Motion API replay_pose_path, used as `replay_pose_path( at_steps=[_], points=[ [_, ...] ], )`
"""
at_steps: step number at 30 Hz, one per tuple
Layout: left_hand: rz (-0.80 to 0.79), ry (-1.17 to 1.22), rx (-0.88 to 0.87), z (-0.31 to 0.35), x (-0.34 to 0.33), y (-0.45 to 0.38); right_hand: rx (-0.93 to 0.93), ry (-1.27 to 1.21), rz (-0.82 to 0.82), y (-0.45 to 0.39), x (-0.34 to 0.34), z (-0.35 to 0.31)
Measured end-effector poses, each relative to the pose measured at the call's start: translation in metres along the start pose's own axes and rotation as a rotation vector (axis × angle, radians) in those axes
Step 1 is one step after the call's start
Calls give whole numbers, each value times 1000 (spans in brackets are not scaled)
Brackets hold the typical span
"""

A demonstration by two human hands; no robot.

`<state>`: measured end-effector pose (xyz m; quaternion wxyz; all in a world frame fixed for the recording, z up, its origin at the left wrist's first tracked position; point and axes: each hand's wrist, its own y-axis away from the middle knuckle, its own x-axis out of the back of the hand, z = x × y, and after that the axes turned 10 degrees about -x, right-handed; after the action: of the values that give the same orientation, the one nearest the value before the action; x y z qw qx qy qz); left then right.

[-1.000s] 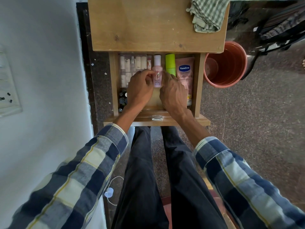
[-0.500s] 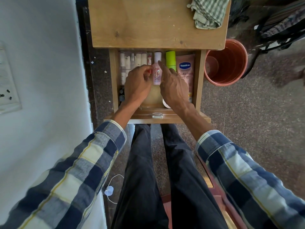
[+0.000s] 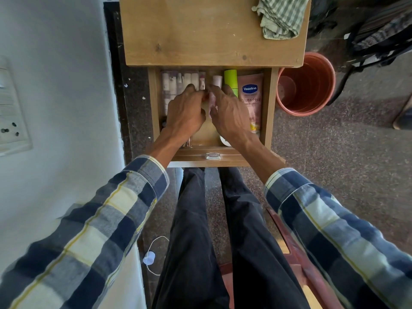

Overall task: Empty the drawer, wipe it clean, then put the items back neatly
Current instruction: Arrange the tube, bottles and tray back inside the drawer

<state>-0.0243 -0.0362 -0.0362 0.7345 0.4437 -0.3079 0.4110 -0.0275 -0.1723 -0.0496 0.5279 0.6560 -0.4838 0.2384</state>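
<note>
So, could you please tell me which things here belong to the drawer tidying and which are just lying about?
Belongs to the job:
drawer
pink bottle
green bottle
Vaseline tube
checked cloth
left hand
right hand

Just lying about:
orange bucket
white cable
wall socket

Soft, even daylight fills the frame, seemingly from the upper right, where the floor point(image 3: 334, 152) looks brightest. The wall point(image 3: 55, 108) at left is a pale, flat grey-blue with no glare. Under the table top point(image 3: 211, 30), the back of the drawer point(image 3: 268, 108) lies in shade. Both hands, the left hand point(image 3: 186, 112) and right hand point(image 3: 229, 112), are slightly motion-blurred, as are the small items between them. Wide-angle distortion bends the sleeves point(image 3: 89, 230) at the lower corners, which look soft and stretched.
</note>
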Motion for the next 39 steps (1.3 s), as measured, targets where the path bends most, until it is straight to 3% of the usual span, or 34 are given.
replay_pose_path(
  at_steps=[18, 27, 39],
  points=[
    [163, 13, -73, -16, 3, -32, 73, -38, 117, -11, -9, 8],
    [75, 77, -1, -18, 7, -35, 38, -65, 165, 12, -8, 7],
    [-138, 112, -23, -25, 3, -19, -97, -28, 12, 34, -40, -1]
  ],
)
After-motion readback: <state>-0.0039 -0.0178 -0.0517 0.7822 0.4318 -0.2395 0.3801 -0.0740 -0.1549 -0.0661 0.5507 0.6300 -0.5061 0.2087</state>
